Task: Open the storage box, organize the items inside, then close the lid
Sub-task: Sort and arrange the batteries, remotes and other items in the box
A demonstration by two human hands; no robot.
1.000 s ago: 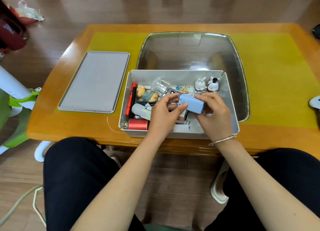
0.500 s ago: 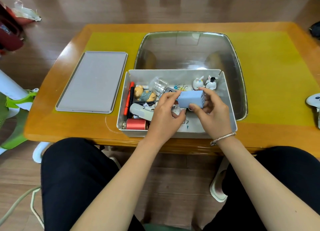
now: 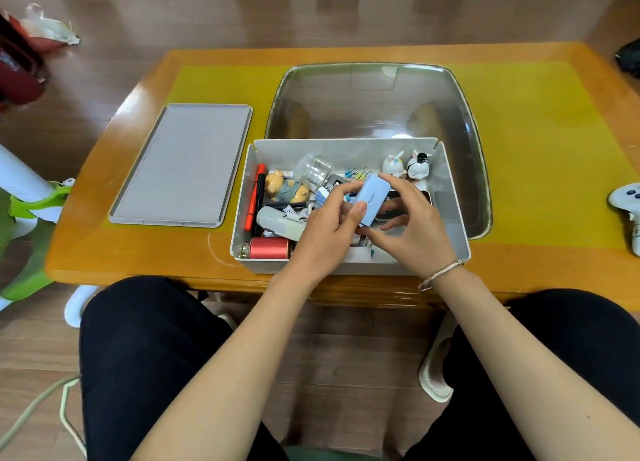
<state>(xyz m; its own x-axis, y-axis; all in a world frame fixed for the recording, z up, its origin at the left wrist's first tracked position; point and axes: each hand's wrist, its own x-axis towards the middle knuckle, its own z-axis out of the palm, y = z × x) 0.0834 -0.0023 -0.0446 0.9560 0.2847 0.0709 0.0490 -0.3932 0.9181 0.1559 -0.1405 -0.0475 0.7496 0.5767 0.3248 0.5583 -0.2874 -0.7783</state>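
Note:
The grey storage box stands open at the table's front edge, full of small items. Its flat grey lid lies on the table to the left. Above the box's middle, both hands hold a small light-blue block, tilted on end. My left hand pinches its lower end with the thumb on top. My right hand curls around it from the right. Inside the box lie a red spool, a red pen, a bear figurine, a clear jar and two rabbit figurines.
A large shiny metal tray sits behind the box on the yellow mat. A white game controller lies at the table's right edge. A green and white stand is on the floor at left.
The light-blue block has been turned from lying sideways to standing on end between both hands. My left thumb now rests on its lower face.

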